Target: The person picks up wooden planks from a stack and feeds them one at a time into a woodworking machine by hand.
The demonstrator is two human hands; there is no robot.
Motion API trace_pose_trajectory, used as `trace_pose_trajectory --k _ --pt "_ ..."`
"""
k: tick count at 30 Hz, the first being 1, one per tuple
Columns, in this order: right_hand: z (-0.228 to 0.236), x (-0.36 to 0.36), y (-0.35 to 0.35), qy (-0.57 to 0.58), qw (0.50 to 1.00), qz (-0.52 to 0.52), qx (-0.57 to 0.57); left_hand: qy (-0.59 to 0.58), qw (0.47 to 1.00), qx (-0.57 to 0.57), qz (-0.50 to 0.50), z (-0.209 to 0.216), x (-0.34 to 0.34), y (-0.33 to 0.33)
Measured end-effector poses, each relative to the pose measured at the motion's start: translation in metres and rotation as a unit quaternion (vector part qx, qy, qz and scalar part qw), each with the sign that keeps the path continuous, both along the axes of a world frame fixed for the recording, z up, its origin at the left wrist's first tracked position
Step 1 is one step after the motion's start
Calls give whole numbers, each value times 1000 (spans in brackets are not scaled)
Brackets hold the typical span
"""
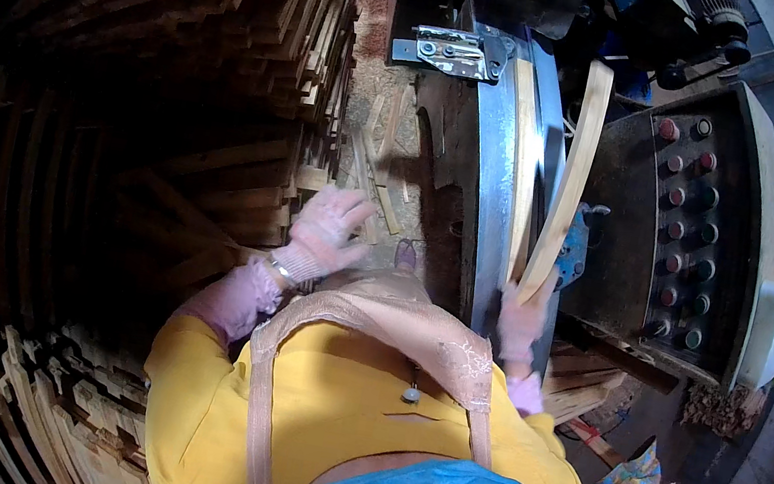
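Note:
My right hand, in a pale pink glove, is closed round the near end of a wooden strip. The strip slants up and away beside the metal bed of a machine. Along that bed lies a second wooden strip, just left of the held one. My left hand, gloved the same way, hovers in front of my apron with nothing in it and its fingers loosely apart. It is nearest to the stacked wood on the left.
Tall stacks of boards fill the left side. A control panel with red and green buttons stands at right. A metal clamp bracket juts over the machine's far left edge. Loose offcuts lie on the floor ahead.

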State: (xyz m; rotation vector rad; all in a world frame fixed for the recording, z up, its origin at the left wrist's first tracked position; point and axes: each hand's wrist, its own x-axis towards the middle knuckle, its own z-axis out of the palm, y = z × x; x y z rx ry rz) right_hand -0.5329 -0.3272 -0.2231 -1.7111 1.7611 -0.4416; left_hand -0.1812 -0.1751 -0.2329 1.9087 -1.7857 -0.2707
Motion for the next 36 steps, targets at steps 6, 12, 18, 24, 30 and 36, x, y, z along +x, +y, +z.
trace_pose_trajectory --k 6,12,18,24,30,36 --pt "-100 5 -39 -103 975 12 -196 57 995 77 4 3 12 34" --pt "-93 135 -169 -19 983 12 -184 23 998 43 -27 26 64 59" --pt "-79 127 -157 -43 996 51 -58 13 967 252 45 36 137 179" --pt "-59 -4 -11 190 969 119 -103 27 927 361 97 95 122 198" --pt "-72 -20 0 251 949 122 -145 -57 967 229 94 10 114 230" --pt "-81 85 -149 240 882 206 -348 -11 985 164 -43 28 78 152"
